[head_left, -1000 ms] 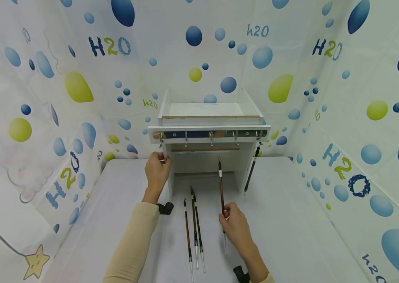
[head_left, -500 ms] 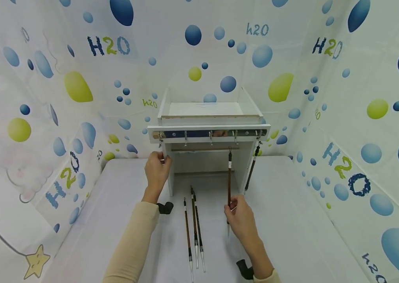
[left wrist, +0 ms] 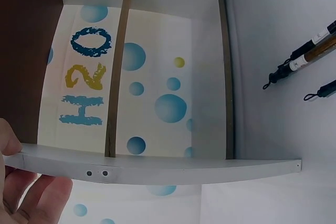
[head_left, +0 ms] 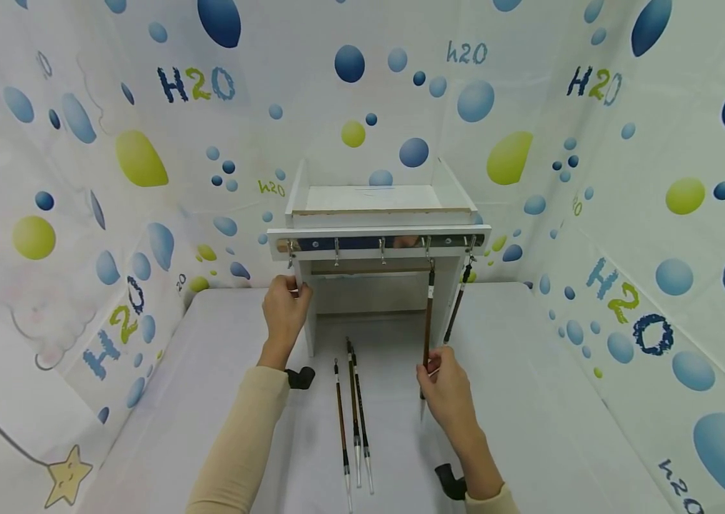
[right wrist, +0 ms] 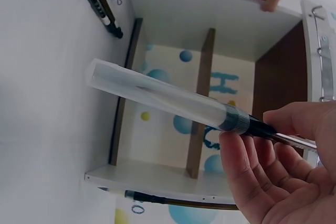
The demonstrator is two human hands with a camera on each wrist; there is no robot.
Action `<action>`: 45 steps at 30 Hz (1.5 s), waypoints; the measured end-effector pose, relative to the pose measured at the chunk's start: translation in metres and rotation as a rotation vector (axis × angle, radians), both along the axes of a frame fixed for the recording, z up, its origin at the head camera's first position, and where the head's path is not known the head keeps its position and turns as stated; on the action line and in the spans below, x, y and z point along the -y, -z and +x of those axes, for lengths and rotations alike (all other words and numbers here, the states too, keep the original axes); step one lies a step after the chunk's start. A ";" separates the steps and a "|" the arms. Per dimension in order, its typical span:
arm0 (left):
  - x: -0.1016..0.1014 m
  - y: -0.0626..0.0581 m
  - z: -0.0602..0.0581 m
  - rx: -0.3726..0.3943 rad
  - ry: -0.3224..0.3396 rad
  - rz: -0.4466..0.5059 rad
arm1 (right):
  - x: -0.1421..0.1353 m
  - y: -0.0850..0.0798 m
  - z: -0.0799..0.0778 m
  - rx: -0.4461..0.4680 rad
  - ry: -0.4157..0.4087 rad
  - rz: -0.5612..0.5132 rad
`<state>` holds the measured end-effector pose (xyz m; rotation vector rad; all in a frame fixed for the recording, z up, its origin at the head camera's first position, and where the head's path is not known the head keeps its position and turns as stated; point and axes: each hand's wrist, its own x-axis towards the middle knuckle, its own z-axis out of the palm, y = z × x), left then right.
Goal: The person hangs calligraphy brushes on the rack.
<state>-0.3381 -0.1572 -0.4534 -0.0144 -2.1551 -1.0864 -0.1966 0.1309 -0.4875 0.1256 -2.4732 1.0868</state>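
Note:
My left hand [head_left: 287, 314] grips the front edge of the left side panel [left wrist: 157, 171] of a white shelf, thumb on one face and fingers on the other. In my right hand [head_left: 448, 389] a brown-handled calligraphy brush [head_left: 429, 314] is pinched near its lower end, standing almost upright. Its tip sits in a clear plastic cap [right wrist: 163, 95], pointing down. The brush's top loop is right at the second hook from the right [head_left: 428, 246] on the hook rail [head_left: 362, 244]. Another brush [head_left: 458, 303] hangs from the rightmost hook, slightly slanted.
Three capped brushes [head_left: 341, 421] lie on the white tabletop [head_left: 240, 428] in front of the shelf, between my arms. Above the hook rail is an open white tray [head_left: 371, 198]. A bubble-patterned cloth [head_left: 362, 93] surrounds the table at the back and sides.
My right hand has moved right and up with the brush, bringing its loop from below the rail to the second hook from the right. The left hand has stayed on the panel.

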 end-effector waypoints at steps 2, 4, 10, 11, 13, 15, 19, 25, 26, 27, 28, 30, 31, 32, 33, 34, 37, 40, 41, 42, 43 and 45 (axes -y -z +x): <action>0.000 0.000 0.000 0.005 0.001 0.002 | 0.000 0.000 -0.001 0.000 0.002 0.004; 0.000 -0.001 0.000 0.012 0.003 0.006 | -0.001 0.001 -0.001 0.002 0.002 0.004; 0.000 -0.001 0.001 0.008 0.002 0.004 | -0.001 0.001 -0.002 0.008 0.004 0.007; 0.000 -0.001 0.001 0.007 0.002 0.003 | -0.001 0.000 -0.003 0.008 0.002 0.010; 0.000 -0.001 0.001 0.004 0.002 0.003 | -0.001 0.001 -0.004 0.006 0.000 0.018; -0.001 0.000 0.001 0.001 0.000 0.002 | -0.001 0.001 -0.006 0.005 0.000 0.025; -0.001 0.000 0.001 -0.009 -0.002 -0.001 | -0.001 0.001 -0.011 0.014 0.001 0.029; 0.000 0.001 0.001 -0.017 0.000 0.000 | -0.001 0.004 -0.018 0.020 0.004 0.035; 0.000 0.001 0.000 -0.019 0.000 0.000 | -0.001 0.005 -0.019 0.017 0.003 0.036; 0.000 0.001 0.000 -0.020 -0.002 -0.003 | 0.000 0.006 -0.021 0.014 0.003 0.033; 0.000 0.001 0.000 -0.023 -0.003 -0.002 | 0.000 0.008 -0.022 0.011 0.002 0.034; 0.000 0.001 0.000 -0.028 -0.008 -0.005 | 0.000 0.011 -0.025 0.010 0.004 0.035; 0.000 0.001 0.000 -0.029 -0.008 -0.005 | 0.001 0.012 -0.027 0.009 0.006 0.035; 0.000 0.001 0.000 -0.033 -0.008 -0.005 | 0.001 0.014 -0.029 0.006 0.006 0.034; 0.000 0.001 0.000 -0.034 -0.009 -0.005 | 0.001 0.016 -0.032 0.006 0.008 0.035; 0.000 0.001 0.000 -0.036 -0.008 -0.004 | 0.001 0.018 -0.034 0.009 0.011 0.037; -0.001 0.001 0.000 -0.042 -0.008 -0.004 | 0.000 0.022 -0.042 0.007 0.008 0.032; 0.000 0.001 0.000 -0.038 -0.009 -0.008 | 0.000 0.026 -0.050 0.010 0.004 0.030; 0.000 0.001 0.000 -0.038 -0.010 -0.009 | 0.000 0.027 -0.052 0.007 0.001 0.030; 0.000 0.001 0.000 -0.034 -0.009 -0.009 | -0.001 0.028 -0.055 0.005 -0.002 0.035; 0.000 0.001 -0.001 -0.034 -0.010 -0.009 | -0.001 0.029 -0.058 0.003 -0.001 0.035; 0.000 0.001 0.000 -0.035 -0.009 -0.007 | 0.000 0.031 -0.062 -0.006 -0.004 0.035</action>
